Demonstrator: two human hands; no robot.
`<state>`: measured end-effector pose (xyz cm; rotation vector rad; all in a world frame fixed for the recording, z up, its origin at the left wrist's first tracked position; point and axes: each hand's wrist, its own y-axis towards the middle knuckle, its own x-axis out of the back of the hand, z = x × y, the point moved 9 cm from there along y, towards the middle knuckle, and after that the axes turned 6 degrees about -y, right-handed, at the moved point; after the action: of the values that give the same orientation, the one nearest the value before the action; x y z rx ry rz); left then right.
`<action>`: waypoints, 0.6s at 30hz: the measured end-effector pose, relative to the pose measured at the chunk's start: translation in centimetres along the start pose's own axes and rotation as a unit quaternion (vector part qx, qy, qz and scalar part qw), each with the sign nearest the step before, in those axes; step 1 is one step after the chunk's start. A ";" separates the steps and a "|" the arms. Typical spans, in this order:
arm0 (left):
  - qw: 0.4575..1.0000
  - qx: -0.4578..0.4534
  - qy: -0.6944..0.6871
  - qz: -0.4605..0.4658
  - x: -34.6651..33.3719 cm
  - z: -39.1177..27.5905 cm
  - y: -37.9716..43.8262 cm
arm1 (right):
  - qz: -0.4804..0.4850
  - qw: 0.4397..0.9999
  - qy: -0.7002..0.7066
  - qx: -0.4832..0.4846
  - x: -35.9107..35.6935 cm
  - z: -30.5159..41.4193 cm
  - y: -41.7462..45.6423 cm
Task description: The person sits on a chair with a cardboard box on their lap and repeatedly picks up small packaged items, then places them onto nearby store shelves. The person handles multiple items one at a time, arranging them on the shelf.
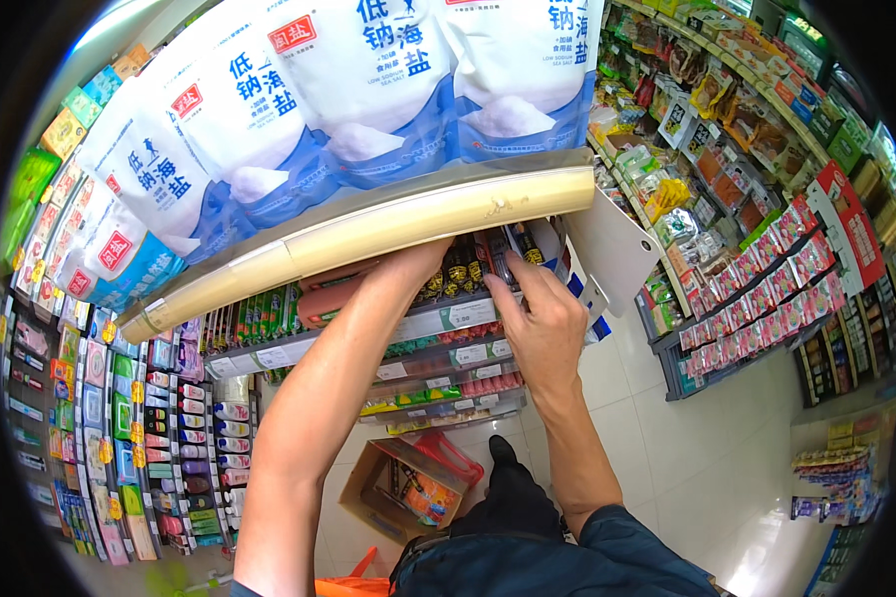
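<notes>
My left forearm reaches under the cream front edge of an upper shelf [433, 224]. Only the wrist end of my left hand [427, 257] shows; its fingers are hidden behind that edge. My right hand [543, 321] is at the right end of the shelf below. Its thumb and forefinger touch narrow wrapped packs, but whether they grip one is unclear. Black packs with yellow print [459, 272] stand upright between my hands. Left of my left forearm lie reddish-brown wrapped packs [332, 302] and a row of green packs [269, 315].
White-and-blue sea salt bags [388, 89] fill the upper shelf. A white panel [616, 239] juts out at the right. On the floor by my feet is an open cardboard box [377, 485] holding packs, with a red plastic bag [448, 455] beside it. Stocked shelves flank both sides.
</notes>
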<state>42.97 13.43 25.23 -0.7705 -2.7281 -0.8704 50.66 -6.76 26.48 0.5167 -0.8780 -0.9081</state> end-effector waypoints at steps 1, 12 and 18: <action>1.000 -0.004 0.021 0.010 -0.1 -0.1 0.5 | 0.002 1.000 -0.017 0.008 -0.3 -0.1 0.2; 0.982 -0.056 0.170 0.052 -1.0 -2.4 0.9 | 0.097 0.994 -0.053 0.003 -2.7 -1.4 0.1; 0.976 -0.068 0.195 0.064 -1.1 -2.7 0.6 | 0.100 0.994 -0.030 -0.002 -2.8 -1.8 0.2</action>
<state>44.24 11.84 27.42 -0.7031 -2.2719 -1.0608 51.37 -4.25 24.47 0.3906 -0.9644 -0.7448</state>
